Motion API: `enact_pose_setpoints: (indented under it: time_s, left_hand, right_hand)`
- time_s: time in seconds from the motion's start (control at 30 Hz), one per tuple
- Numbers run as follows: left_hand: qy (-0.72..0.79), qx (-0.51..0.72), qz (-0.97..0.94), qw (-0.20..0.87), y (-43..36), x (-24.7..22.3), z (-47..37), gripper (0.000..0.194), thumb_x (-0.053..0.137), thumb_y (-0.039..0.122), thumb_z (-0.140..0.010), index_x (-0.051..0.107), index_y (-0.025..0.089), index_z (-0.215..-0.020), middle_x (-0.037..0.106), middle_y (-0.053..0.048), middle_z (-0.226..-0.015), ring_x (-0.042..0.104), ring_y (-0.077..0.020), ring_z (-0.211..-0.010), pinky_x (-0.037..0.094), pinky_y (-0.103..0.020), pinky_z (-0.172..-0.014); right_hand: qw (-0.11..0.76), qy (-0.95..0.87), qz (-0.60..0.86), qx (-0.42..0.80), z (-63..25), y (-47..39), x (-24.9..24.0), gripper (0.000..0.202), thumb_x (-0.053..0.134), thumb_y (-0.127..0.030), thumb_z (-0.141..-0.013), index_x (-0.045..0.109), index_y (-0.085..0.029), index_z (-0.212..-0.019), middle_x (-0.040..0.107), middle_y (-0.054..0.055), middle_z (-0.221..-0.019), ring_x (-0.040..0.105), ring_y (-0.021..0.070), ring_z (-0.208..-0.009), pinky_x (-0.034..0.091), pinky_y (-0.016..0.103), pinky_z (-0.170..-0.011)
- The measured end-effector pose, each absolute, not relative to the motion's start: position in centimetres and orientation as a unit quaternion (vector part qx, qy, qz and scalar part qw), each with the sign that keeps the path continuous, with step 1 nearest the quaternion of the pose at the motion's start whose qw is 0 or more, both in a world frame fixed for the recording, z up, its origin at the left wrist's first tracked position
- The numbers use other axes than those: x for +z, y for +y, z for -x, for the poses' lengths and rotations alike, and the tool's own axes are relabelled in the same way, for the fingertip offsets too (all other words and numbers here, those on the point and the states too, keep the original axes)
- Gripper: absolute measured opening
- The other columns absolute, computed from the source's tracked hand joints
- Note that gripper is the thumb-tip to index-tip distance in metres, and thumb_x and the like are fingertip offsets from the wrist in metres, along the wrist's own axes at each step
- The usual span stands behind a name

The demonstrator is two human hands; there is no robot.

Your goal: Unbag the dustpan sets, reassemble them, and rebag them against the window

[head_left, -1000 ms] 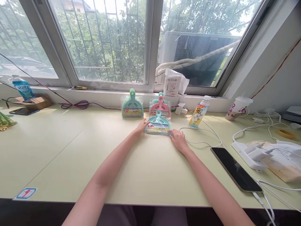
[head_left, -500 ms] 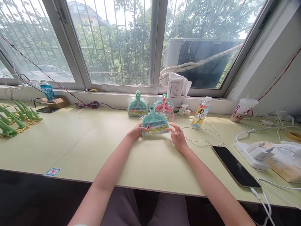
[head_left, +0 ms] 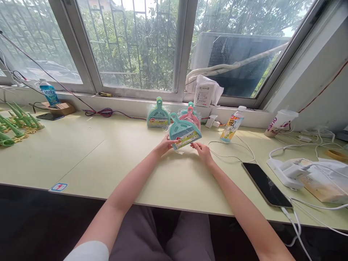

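A teal toy dustpan and brush set in clear plastic wrapping is tilted, its handle leaning to the upper left. My left hand grips its lower left corner, thumb across the front. Just below its lower right edge is my right hand, fingers pinched together; whatever they hold is too small to make out. Behind the held set, a pink dustpan set stands with a teal one behind it, partly hidden. Another wrapped teal dustpan set stands to the left against the sill.
A juice bottle and white cable are right of my hands. Further right lie a phone, a power strip and a tilted cup. Green spiky plastic parts are at far left, near a blue bottle. Bundled wires lie by the wall.
The held dustpan set has tipped, its right side rising. My right hand has let go of its right corner and moved below the edge, fingers closing. The camera view has dipped slightly.
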State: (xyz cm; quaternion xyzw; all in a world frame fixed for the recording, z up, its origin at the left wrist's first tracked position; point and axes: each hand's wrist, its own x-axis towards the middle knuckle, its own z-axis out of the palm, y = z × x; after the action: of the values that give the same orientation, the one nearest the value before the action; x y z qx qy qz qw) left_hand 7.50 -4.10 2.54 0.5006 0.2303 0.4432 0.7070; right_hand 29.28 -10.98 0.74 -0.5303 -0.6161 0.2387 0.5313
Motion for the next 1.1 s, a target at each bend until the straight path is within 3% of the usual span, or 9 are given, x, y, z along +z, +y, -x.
enact_pose_setpoints:
  time_s: [0.07, 0.17, 0.3, 0.4, 0.53, 0.7, 0.97, 1.1]
  left_hand:
    - [0.206, 0.419, -0.519, 0.716, -4.3, 2.5, -7.6, 0.066, 0.079, 0.016, -0.066, 0.052, 0.021, -0.126, 0.064, -0.012, -0.123, 0.064, -0.0235, -0.108, 0.051, -0.036, -0.091]
    - [0.201, 0.363, -0.551, 0.724, -4.5, 2.5, -7.6, 0.061, 0.08, 0.019, -0.067, 0.056, 0.02, -0.123, 0.062, -0.013, -0.127, 0.061, -0.027, -0.115, 0.047, -0.041, -0.099]
    - [0.198, 0.282, -0.592, 0.728, -4.9, 2.6, -7.2, 0.06, 0.08, 0.025, -0.07, 0.058, 0.023, -0.126, 0.06, -0.012, -0.132, 0.055, -0.0282, -0.123, 0.042, -0.044, -0.105]
    - [0.191, 0.251, -0.601, 0.734, -4.8, 2.6, -6.9, 0.05, 0.07, 0.044, -0.08, 0.061, 0.02, -0.124, 0.059, -0.012, -0.134, 0.055, -0.0271, -0.122, 0.04, -0.043, -0.106]
    - [0.206, 0.242, -0.584, 0.747, -3.5, 2.0, -6.5, 0.056, 0.055, 0.061, -0.084, 0.063, 0.018, -0.12, 0.062, -0.013, -0.129, 0.06, -0.0252, -0.114, 0.045, -0.043, -0.101]
    - [0.26, 0.303, -0.582, 0.709, -1.9, 1.3, -5.6, 0.048, 0.068, 0.053, -0.079, 0.068, 0.015, -0.109, 0.07, -0.012, -0.108, 0.067, -0.0182, -0.088, 0.05, -0.036, -0.092]
    - [0.357, 0.37, -0.531, 0.674, -0.7, 1.3, -5.3, 0.032, 0.073, 0.044, -0.076, 0.072, 0.016, -0.093, 0.072, -0.011, -0.096, 0.067, -0.018, -0.071, 0.055, -0.034, -0.072]
    - [0.381, 0.413, -0.524, 0.64, -0.2, 1.3, -4.8, 0.03, 0.07, 0.046, -0.076, 0.072, 0.018, -0.088, 0.072, -0.01, -0.092, 0.067, -0.0177, -0.069, 0.055, -0.032, -0.071]
  right_hand:
    - [0.584, -0.516, 0.517, 0.356, -29.8, -10.7, 0.6, 0.033, 0.061, -0.051, -0.081, 0.068, -0.02, -0.087, 0.073, 0.008, -0.09, 0.068, 0.02, -0.084, 0.053, 0.039, -0.087]
    - [0.646, -0.401, 0.472, 0.446, -29.9, -10.8, 0.5, 0.038, 0.076, -0.046, -0.068, 0.065, -0.023, -0.095, 0.072, 0.003, -0.09, 0.068, 0.0165, -0.085, 0.054, 0.035, -0.091]
    - [0.677, -0.373, 0.446, 0.451, -29.2, -11.2, 0.5, 0.043, 0.084, -0.035, -0.059, 0.061, -0.025, -0.095, 0.071, -0.001, -0.097, 0.067, 0.0151, -0.097, 0.052, 0.032, -0.097]
    - [0.681, -0.368, 0.434, 0.461, -29.0, -11.3, 0.5, 0.044, 0.085, -0.034, -0.059, 0.062, -0.024, -0.095, 0.072, 0.001, -0.098, 0.067, 0.0174, -0.1, 0.053, 0.035, -0.096]
    - [0.69, -0.353, 0.414, 0.478, -29.3, -11.0, 0.3, 0.039, 0.085, -0.031, -0.06, 0.065, -0.022, -0.092, 0.073, 0.003, -0.096, 0.069, 0.0194, -0.097, 0.056, 0.036, -0.095]
    - [0.696, -0.339, 0.42, 0.474, -29.8, -10.8, 0.1, 0.032, 0.083, -0.029, -0.063, 0.068, -0.02, -0.089, 0.074, 0.004, -0.099, 0.069, 0.0206, -0.1, 0.057, 0.035, -0.095]
    - [0.68, -0.357, 0.425, 0.48, -29.7, -11.0, 0.4, 0.03, 0.084, -0.032, -0.063, 0.07, -0.019, -0.087, 0.075, 0.004, -0.098, 0.069, 0.0218, -0.098, 0.057, 0.038, -0.095]
    - [0.655, -0.379, 0.432, 0.491, -29.5, -11.3, 0.7, 0.029, 0.083, -0.031, -0.064, 0.071, -0.018, -0.087, 0.075, 0.006, -0.098, 0.071, 0.021, -0.092, 0.057, 0.038, -0.092]
